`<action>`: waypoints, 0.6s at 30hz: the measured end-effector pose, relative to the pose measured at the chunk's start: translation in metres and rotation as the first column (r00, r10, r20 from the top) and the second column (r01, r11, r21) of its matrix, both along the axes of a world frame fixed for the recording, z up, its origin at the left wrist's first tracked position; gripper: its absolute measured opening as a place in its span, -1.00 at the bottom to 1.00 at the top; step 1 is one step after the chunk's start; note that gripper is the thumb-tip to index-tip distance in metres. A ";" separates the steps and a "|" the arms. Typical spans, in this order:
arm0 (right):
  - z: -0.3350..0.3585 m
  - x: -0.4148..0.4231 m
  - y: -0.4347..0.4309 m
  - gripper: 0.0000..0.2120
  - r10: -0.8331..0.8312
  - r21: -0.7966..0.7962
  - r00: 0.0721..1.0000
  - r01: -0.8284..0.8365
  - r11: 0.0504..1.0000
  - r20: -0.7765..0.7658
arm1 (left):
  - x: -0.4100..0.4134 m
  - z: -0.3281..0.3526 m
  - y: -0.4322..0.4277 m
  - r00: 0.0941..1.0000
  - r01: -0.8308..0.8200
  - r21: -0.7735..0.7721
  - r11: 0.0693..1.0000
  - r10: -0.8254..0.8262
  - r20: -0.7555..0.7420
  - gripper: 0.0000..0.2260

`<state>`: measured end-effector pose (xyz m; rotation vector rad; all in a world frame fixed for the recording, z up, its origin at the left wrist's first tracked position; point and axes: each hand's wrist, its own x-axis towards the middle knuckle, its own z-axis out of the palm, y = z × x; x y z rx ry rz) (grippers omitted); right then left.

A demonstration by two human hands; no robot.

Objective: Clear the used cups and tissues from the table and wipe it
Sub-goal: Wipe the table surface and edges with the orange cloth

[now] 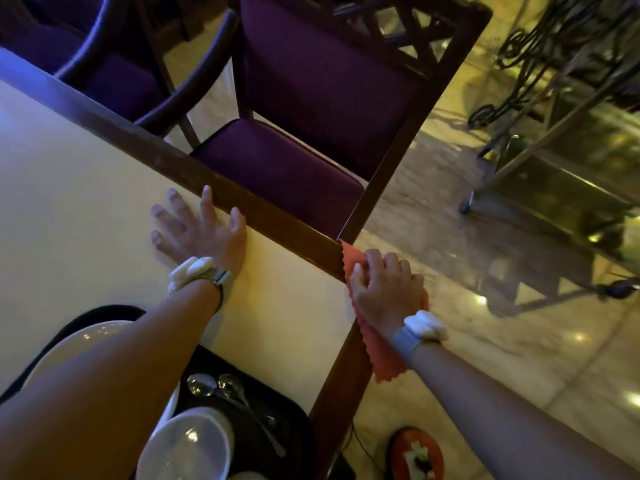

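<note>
The table [86, 188] has a pale cream top and a dark wooden rim. My left hand [197, 226] lies flat on the top near the far rim, fingers spread, holding nothing. My right hand [382, 289] presses an orange-pink cloth [381, 355] with a zigzag edge against the table's right corner and side rim; the cloth hangs down over the edge below my wrist. No cups or tissues show on the tabletop.
A dark tray [256, 386] at the near edge carries white plates [194, 445], a larger white plate [86, 341] and two spoons [221, 386]. A purple-cushioned chair [294, 168] stands against the far rim. A metal trolley [554, 168] stands on the shiny floor at right.
</note>
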<state>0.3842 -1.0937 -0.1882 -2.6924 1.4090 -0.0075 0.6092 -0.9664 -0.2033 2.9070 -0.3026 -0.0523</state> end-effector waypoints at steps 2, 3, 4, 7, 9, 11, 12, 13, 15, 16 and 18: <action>-0.001 -0.003 -0.013 -0.54 -0.033 0.082 0.999 0.033 0.996 -0.001 | -0.002 0.001 -0.001 1.000 0.001 0.005 1.000 -0.001 0.003 -0.46; -0.003 -0.002 -0.014 -0.53 -0.056 0.085 0.998 0.055 0.995 0.013 | -0.002 0.001 -0.001 1.000 0.001 0.008 1.000 -0.001 0.003 -0.45; -0.004 -0.001 -0.011 -0.54 -0.075 0.053 0.997 0.074 0.996 0.023 | -0.001 0.002 -0.001 1.000 -0.003 0.009 1.000 0.003 -0.001 -0.45; -0.005 0.001 0.011 -0.59 -0.076 -0.127 0.996 0.080 0.989 0.042 | -0.003 0.001 -0.001 1.000 -0.008 0.023 1.000 0.008 -0.010 -0.44; -0.007 0.002 0.034 -0.48 -0.022 -0.144 1.000 0.023 0.989 0.010 | -0.003 0.001 -0.002 1.000 -0.006 0.027 1.000 0.006 -0.007 -0.44; -0.007 0.008 0.056 -0.38 0.029 -0.123 0.999 -0.027 0.992 0.015 | -0.003 0.002 -0.002 1.000 -0.010 0.010 1.000 0.010 -0.008 -0.44; -0.007 0.011 0.066 -0.36 0.071 -0.103 0.997 -0.069 0.992 0.012 | -0.003 0.002 -0.002 1.000 -0.015 0.004 1.000 0.015 -0.009 -0.44; -0.007 0.014 0.074 -0.35 0.132 -0.081 0.991 -0.131 0.988 0.003 | -0.003 0.001 -0.003 1.000 -0.015 -0.002 1.000 0.015 -0.014 -0.45; -0.006 0.021 0.086 -0.35 0.297 -0.040 0.955 -0.297 0.954 -0.016 | -0.003 0.002 -0.002 1.000 -0.013 -0.017 1.000 0.013 -0.024 -0.45; -0.004 0.024 0.088 -0.35 0.371 -0.029 0.928 -0.372 0.928 -0.025 | -0.002 0.002 -0.002 1.000 -0.017 -0.023 1.000 0.016 -0.021 -0.45; -0.002 0.029 0.089 -0.35 0.452 -0.011 0.891 -0.452 0.892 -0.040 | -0.002 0.003 -0.001 1.000 -0.012 -0.015 1.000 0.012 -0.020 -0.46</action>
